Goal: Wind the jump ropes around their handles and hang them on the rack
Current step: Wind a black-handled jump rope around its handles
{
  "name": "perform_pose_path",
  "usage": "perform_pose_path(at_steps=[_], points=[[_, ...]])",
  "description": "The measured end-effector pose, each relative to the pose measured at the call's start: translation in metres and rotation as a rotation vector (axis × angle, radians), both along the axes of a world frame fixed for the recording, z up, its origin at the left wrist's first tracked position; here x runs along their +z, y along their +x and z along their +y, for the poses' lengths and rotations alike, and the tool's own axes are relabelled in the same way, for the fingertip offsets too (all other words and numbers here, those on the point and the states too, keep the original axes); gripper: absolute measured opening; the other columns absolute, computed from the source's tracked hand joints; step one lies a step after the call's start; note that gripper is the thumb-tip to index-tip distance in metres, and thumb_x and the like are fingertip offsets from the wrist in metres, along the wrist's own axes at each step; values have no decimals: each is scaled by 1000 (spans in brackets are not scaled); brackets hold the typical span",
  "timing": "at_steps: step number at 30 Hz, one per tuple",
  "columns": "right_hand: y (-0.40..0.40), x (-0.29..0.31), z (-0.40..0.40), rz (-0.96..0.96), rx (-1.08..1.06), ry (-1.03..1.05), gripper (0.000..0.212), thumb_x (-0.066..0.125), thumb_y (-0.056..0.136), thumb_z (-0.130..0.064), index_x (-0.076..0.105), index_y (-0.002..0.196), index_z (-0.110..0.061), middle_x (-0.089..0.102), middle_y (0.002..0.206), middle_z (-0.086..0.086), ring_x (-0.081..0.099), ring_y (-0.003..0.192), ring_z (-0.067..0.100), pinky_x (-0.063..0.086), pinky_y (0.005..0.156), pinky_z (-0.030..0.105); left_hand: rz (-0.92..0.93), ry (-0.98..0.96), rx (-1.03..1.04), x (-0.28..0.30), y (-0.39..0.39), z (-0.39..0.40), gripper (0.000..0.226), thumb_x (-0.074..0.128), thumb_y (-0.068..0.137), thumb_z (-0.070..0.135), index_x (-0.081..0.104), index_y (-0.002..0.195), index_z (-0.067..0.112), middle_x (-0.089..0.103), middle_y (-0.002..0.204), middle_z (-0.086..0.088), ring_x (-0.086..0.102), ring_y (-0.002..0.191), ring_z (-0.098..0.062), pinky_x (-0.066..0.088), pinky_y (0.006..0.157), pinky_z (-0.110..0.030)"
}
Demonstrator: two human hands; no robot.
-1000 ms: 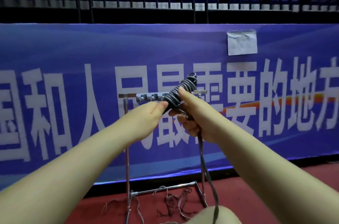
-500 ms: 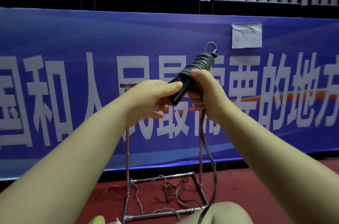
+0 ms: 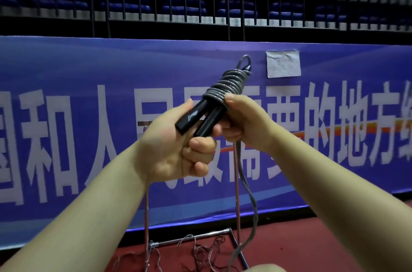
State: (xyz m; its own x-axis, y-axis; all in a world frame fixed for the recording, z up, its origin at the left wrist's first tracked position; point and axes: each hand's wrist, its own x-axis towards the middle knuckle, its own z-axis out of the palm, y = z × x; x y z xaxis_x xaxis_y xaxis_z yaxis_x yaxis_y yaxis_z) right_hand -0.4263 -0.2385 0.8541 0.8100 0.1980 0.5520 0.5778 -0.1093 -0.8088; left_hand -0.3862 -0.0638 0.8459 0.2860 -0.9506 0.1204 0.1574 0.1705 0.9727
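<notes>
Jump rope [image 3: 227,84] coils hide the upper handles [image 3: 200,119] your left hand [image 3: 174,146] and right hand [image 3: 243,124] grip, while both hands block the rack's [image 3: 237,193] top.

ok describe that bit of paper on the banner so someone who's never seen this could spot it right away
Start at the long blue banner with large white characters that runs across the wall below the dark railing. Near its top edge, up and to the right of the grey coiled rope held in the two hands, is a small pale rectangular paper sheet. It is the only plain, crumpled patch on the printed banner.
</notes>
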Motion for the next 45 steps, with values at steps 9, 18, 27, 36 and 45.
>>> perform_pose_path(at_steps=[9,18,27,36,45], points=[[-13,-4,-7,158,-118,-118,38,39,95,-47,53,76,-17,41,58,-4,28,42,6,23,40,18,-263,85,292,3,4,-6,63,21,95,61,55,86,9,39,52,2,26,44,-8,30,49,-24],[-5,-16,14,148,-600,-220,56,32,96,-57,48,61,-16,37,45,-7,29,39,8,25,40,20,-309,145,418,-2,13,-8,62,19,96,60,53,86,9,42,52,2,26,41,-7,31,45,-21],[-2,-22,26,222,-585,-171,60,32,86,-73,46,62,-21,37,51,-7,28,43,7,24,42,19,-719,276,674,-2,16,-9,62,24,93,63,61,87,14,42,52,5,30,44,-7,24,44,-20],[-11,-10,32,116,-378,-165,44,39,95,-51,42,67,-16,34,56,-3,26,47,10,21,49,26,-718,136,513,5,21,11,62,62,66,57,59,108,11,49,70,-2,37,51,-7,30,44,-17],[-5,-12,32,-104,0,0,56,71,55,-55,46,80,-12,45,47,-9,38,38,2,31,39,13,-283,-59,-287,-12,31,22,63,64,77,60,67,112,9,69,92,-7,64,75,-13,53,67,-26]])
